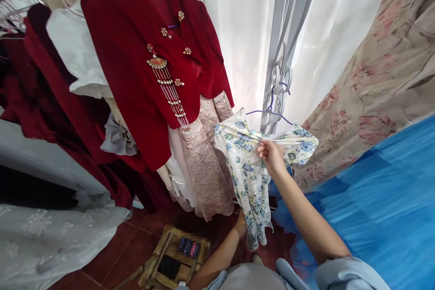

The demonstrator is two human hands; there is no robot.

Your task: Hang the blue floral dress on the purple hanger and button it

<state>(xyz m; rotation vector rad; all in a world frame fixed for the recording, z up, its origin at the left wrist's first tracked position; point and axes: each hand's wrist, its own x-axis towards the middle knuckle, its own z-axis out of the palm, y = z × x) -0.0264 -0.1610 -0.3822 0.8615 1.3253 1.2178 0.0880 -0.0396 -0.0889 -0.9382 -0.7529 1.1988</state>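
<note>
A white dress with blue and yellow flowers (251, 167) hangs in front of me on a purple hanger (271, 108), hooked among the rings on a grey metal stand. At the dress's neckline, my right hand (271, 155) is closed, pinching the fabric between thumb and fingers. Lower down, my left hand (242, 221) reaches behind the dress's hanging part; the cloth hides its fingers, so I cannot see what they grip.
On the left rack hang a red jacket (136, 54) with jewelled brooches, a pale pink lace skirt (214, 176) and other clothes. A bamboo stool (159, 260) stands on the red tiles. At right hang a flowered cloth (367, 81) and blue tulle (380, 199).
</note>
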